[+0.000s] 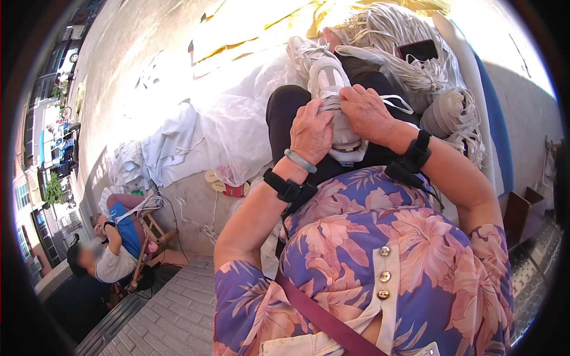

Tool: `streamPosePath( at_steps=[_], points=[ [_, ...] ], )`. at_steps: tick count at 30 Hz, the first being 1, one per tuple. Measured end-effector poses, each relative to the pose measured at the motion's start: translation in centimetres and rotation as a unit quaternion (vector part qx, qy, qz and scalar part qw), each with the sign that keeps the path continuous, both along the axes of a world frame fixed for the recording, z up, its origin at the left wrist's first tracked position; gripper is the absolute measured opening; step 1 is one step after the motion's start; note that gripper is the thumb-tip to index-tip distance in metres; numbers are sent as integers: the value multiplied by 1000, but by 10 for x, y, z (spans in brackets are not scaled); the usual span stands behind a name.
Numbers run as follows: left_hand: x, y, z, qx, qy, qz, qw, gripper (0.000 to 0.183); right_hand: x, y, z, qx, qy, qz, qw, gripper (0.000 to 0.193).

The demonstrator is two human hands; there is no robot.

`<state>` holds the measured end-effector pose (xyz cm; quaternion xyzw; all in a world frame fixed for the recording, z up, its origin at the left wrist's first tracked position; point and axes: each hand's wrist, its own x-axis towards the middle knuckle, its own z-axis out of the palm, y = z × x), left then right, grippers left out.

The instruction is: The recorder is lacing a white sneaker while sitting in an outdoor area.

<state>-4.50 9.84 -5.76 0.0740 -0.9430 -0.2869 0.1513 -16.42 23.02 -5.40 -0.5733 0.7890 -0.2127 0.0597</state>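
White netting and pale cloth [196,130] heaped wide across ground from nine to eleven o'clock, sunlit. Grey-white laces in big bundles [415,53] at one o'clock, a dark phone [417,50] resting on top, a smaller coiled bundle [451,113] just beside at two. Black trousered lap [285,113] at centre, bearing a white mesh sneaker [332,101], a second sneaker [303,50] lying just beyond it at twelve. Long axis of lap sneaker running twelve to six, toe pointing away toward twelve, heel toward body at six. Left hand [311,132] curled down over near left side of shoe, fingers pinched close at eyelets; what lies between them hidden. Right hand [367,111] pressed on right side of tongue, fingers narrowed and seemingly pinching white lace [396,102], a loop of it trailing off toward three. Black wrist bands on both forearms, a pale green bangle [300,160] at left wrist. Judging by lace already crossing forward eyelets and loose loop left over, lacing seemingly part done, rows nearer heel probably outstanding; exact count hidden under fingers. Seated person [113,249] at eight o'clock, well apart, on a wooden stool, hands on own work.
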Motion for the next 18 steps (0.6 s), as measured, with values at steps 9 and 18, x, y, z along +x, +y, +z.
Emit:
streamPosePath(
  at_steps=[9, 18],
  points=[
    [-3, -3, 2, -1, -39, 8, 999, 14, -2, -4, -3, -9, 27, 35, 999, 15],
    [-2, -8, 0, 24, -26, -12, 999, 13, 5, 0, -2, -25, 42, 28, 998, 13]
  ],
)
